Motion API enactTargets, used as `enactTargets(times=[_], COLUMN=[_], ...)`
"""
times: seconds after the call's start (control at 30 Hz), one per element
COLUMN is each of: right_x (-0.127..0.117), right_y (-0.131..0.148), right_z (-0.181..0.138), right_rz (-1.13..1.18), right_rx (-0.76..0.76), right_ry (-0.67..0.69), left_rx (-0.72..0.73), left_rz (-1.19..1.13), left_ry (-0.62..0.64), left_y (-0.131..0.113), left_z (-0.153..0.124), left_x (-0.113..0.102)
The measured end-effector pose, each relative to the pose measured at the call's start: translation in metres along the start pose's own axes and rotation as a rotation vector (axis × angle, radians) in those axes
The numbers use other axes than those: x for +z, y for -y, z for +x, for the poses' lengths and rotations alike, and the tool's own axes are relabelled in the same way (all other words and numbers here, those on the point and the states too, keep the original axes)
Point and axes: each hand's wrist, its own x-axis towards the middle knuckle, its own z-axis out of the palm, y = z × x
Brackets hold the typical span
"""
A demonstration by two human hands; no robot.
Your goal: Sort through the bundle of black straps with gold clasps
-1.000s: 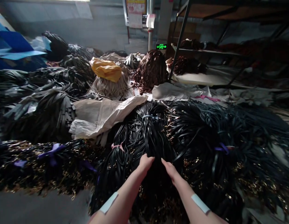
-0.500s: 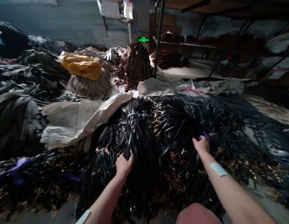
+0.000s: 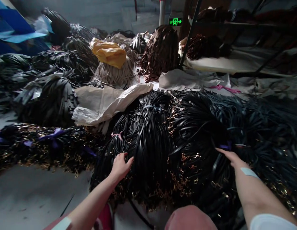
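A large heap of black strap bundles (image 3: 198,127) with gold metal clasps fills the middle of the view. My left hand (image 3: 119,166) rests on the lower front of one tied bundle (image 3: 148,137), fingers curled loosely against the straps. My right hand (image 3: 231,157) reaches out flat over a neighbouring bundle, fingertips close to a purple tie (image 3: 226,146). Neither hand holds anything that I can make out. A pink tie (image 3: 117,135) binds a bundle just above my left hand.
Crumpled beige paper (image 3: 102,102) lies behind the heap. Farther back stand a yellow bag (image 3: 109,52) on cream straps, a brown strap pile (image 3: 163,52) and a metal shelf (image 3: 234,25). More black bundles with purple ties (image 3: 52,135) lie left on grey floor (image 3: 31,198).
Both hands were together on one bundle a second ago. My right hand has moved out to the right toward the purple tie; my left stays on the middle bundle. The view has shifted.
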Motion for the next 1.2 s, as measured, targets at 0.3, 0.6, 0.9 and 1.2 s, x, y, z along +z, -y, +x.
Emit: enactTargets(times=[0.3, 0.6, 0.9, 1.2], right_x=[-0.003, -0.005, 0.040, 0.076], right_y=[-0.014, -0.021, -0.015, -0.018], right_z=[-0.036, -0.140, -0.200, -0.234], right_rz=[0.060, 0.086, -0.122, -0.402], right_rx=[0.023, -0.240, -0.545, -0.682], right_ry=[0.077, 0.168, 0.064, -0.022], left_rx=[0.078, 0.248, 0.441, 0.463], left_rz=[0.016, -0.057, -0.125, -0.138], left_ry=[0.049, 0.118, 0.233, 0.267], left_y=[-0.009, -0.043, -0.060, -0.066], left_z=[-0.011, -0.012, -0.030, -0.029], left_x=[0.003, 0.015, 0.011, 0.002])
